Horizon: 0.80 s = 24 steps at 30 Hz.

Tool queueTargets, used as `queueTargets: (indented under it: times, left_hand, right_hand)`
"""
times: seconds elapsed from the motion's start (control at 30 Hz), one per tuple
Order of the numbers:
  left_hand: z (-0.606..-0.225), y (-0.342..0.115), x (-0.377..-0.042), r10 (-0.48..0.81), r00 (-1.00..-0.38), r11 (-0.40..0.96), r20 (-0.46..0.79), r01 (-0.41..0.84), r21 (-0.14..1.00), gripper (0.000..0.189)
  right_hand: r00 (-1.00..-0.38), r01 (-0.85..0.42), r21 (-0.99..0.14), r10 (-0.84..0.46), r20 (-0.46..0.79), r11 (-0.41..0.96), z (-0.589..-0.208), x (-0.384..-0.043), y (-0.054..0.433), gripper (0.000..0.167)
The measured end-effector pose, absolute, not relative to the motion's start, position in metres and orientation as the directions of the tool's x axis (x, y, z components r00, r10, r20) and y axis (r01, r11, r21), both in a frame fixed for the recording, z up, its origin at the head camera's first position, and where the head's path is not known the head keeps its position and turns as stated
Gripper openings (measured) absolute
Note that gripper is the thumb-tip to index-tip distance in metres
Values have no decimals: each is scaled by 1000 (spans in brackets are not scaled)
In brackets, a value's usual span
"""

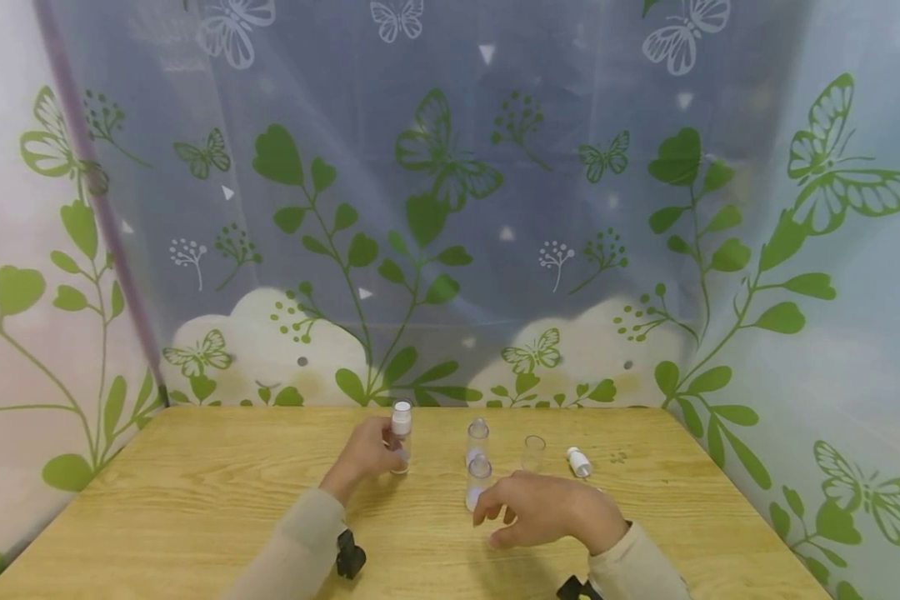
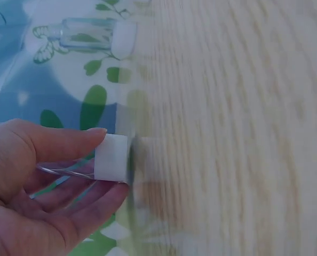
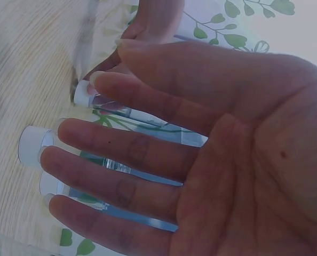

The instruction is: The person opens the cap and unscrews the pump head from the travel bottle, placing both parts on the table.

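Note:
My left hand (image 1: 363,454) grips a small clear bottle (image 1: 401,419) with a white pump top and keeps it upright at the table's middle. In the left wrist view, thumb and fingers lie around the bottle, close to its white base (image 2: 111,158). My right hand (image 1: 555,504) holds nothing; its palm and spread, nearly straight fingers (image 3: 132,149) fill much of the right wrist view. Just beyond its fingertips stand two clear bottles with white bases, a nearer one (image 1: 479,472) and a farther one (image 1: 477,433), both without pump tops.
Right of the bottles stands a clear cylindrical cap (image 1: 534,443). A white pump head (image 1: 579,462) lies on its side farther right on the wooden table (image 1: 217,483). Patterned curtains (image 1: 450,275) with leaves and butterflies hang at the back and sides.

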<state>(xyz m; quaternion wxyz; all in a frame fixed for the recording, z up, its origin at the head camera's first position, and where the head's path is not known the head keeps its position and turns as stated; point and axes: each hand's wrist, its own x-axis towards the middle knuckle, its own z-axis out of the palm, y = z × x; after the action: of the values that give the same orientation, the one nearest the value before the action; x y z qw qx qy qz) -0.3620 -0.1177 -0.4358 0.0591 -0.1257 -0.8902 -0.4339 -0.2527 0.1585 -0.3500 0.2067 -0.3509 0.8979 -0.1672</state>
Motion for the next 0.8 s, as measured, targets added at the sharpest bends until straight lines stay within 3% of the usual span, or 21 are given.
queueTargets:
  times: [0.3, 0.8]
  left_hand:
    - [-428, -120, -341, 307, -927, 565, 216, 360, 742, 27]
    - [-405, -132, -276, 549, -822, 474, 154, 458, 752, 32]
  right_hand:
    - [-673, -546, -460, -694, -257, 700, -351, -253, 162, 27]
    - [-665, -543, -490, -705, -244, 682, -351, -253, 169, 26]
